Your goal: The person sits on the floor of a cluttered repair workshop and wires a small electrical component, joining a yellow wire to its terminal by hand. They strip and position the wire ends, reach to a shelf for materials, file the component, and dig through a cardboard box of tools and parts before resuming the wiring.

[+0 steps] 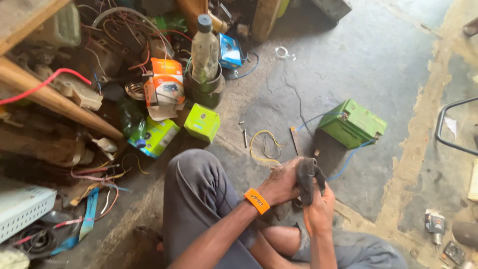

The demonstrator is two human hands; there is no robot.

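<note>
Both hands grip a dark rag over the concrete floor.

At ten o'clock lie a tangle of wires point(107, 42) and an orange box point(168, 79); a dusty bottle point(204, 49) stands in a black pot point(205, 92) at eleven. Centre, left hand point(280, 182) and right hand point(318, 211) close on the rag point(308, 178). A green battery point(352, 123) sits at two o'clock, well apart.

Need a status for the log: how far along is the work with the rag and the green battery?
Done: green battery sits on the floor with blue wires attached. In hand: left hand and right hand both grip a dark rag. Left: yellow wire lies loose on the floor, untouched.
</note>
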